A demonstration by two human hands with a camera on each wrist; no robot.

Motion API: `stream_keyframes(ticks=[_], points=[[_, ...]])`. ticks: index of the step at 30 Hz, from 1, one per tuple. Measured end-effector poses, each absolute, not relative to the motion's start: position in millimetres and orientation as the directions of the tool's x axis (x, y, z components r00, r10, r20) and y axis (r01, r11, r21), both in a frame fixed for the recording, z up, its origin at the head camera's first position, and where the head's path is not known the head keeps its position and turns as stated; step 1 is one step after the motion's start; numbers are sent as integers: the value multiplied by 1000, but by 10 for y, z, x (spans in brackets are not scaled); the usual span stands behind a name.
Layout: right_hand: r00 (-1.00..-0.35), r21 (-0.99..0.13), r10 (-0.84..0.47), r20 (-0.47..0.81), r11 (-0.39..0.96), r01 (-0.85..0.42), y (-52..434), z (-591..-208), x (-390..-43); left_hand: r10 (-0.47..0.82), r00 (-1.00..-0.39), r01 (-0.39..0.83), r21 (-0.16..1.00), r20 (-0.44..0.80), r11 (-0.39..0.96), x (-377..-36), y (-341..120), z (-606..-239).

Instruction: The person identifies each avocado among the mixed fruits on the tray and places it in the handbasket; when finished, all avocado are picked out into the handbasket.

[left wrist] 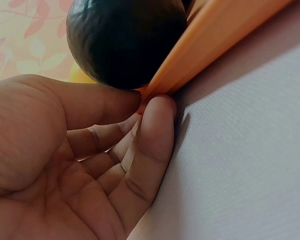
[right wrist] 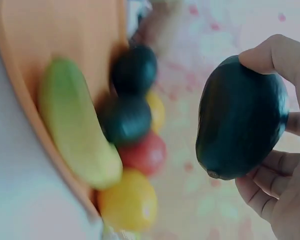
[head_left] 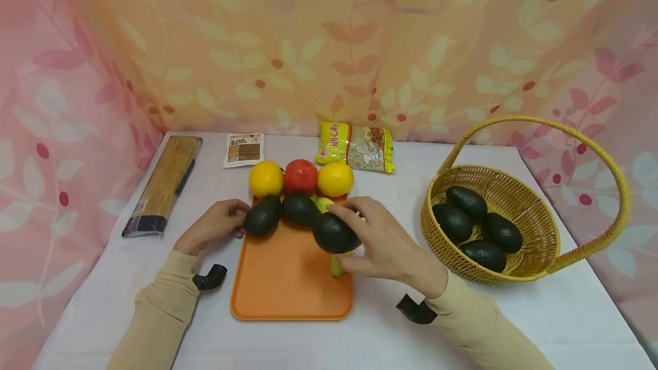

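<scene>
My right hand (head_left: 382, 241) holds a dark avocado (right wrist: 242, 117) above the right side of the orange tray (head_left: 290, 296), thumb on one side and fingers on the other. Beneath it lies a long green-yellow fruit or vegetable (right wrist: 80, 125), partly hidden in the head view. My left hand (head_left: 218, 224) pinches the tray's left rim (left wrist: 165, 75) between thumb and finger. Close by its thumb sits an avocado (head_left: 263, 217) on the tray. Another avocado (head_left: 300, 210) lies beside that one. Along the tray's far end are a red fruit (head_left: 300, 177) and two yellow fruits (head_left: 336, 180).
A wicker basket (head_left: 429, 227) with a tall handle stands at the right, several avocados (head_left: 497, 233) inside. Toward the back lie a yellow-and-clear food bag (head_left: 354, 147) and a small white packet (head_left: 244, 149). A long brown package (head_left: 164, 181) lies at the left.
</scene>
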State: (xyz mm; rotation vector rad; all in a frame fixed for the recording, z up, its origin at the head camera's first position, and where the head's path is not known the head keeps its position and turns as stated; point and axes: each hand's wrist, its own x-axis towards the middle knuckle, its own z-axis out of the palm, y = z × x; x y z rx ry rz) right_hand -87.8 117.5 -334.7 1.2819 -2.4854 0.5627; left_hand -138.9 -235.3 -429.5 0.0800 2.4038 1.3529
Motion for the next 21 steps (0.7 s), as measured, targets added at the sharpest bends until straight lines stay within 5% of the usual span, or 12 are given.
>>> stream_keyframes(ticks=[12, 21], points=[[-773, -295, -340, 536, 782, -549, 2389, -3057, -918, 233, -923, -140, 832, -305, 537, -1395, -2350, -4308], [-917, -285, -182, 356, 913, -292, 3050, -3254, -800, 245, -927, -129, 852, -286, 508, -1392, -2363, -4289]])
